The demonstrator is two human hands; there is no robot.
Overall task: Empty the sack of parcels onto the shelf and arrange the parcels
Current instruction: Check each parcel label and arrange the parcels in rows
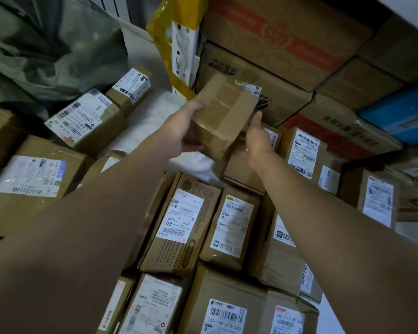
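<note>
A small brown taped cardboard parcel (223, 114) is held in the air above the white shelf (145, 119). My left hand (182, 131) grips its left side and underside. On the parcel's right, my right hand (257, 138) has its fingers spread and touches the parcel's right edge. A green-grey sack (41, 44) lies slumped at the top left. Several labelled cardboard parcels (186, 225) cover the shelf below my arms.
Large cartons (287, 44) are stacked at the back right, with a blue box (401, 112) beside them. A yellow-and-white shelf upright (184, 39) stands behind the held parcel. Two labelled parcels (87, 116) lie on the left near the sack.
</note>
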